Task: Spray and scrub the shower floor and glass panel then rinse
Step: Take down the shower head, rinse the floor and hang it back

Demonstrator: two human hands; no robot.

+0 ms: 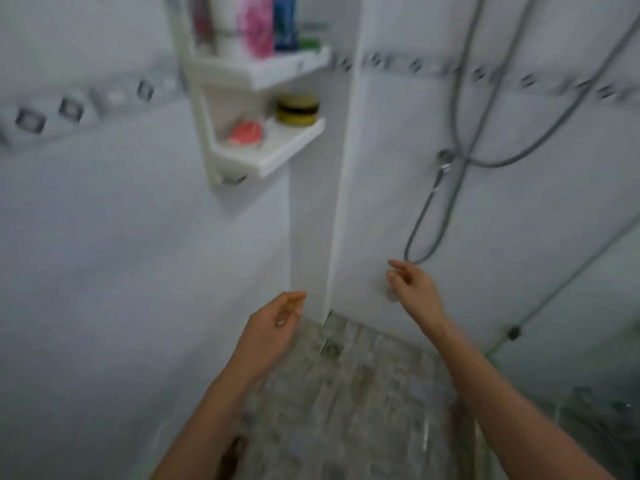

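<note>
**Empty hands over a slick floor**

At seven o'clock the left hand (273,323) hangs loose and empty. The floor (349,403) lies at six. At four the right hand (412,285), fingers relaxed, holds nothing; the glass panel (588,317) stands beyond. Glistening tiles could cause a slip.

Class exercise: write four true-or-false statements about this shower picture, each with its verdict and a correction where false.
1. The left hand and right hand both hold nothing. True.
2. The yellow sponge lies on the shower floor. False: it sits on the lower shelf in the corner.
3. The shower hose hangs on the wall right of the corner. True.
4. The upper shelf is bare. False: bottles stand on it.
</note>
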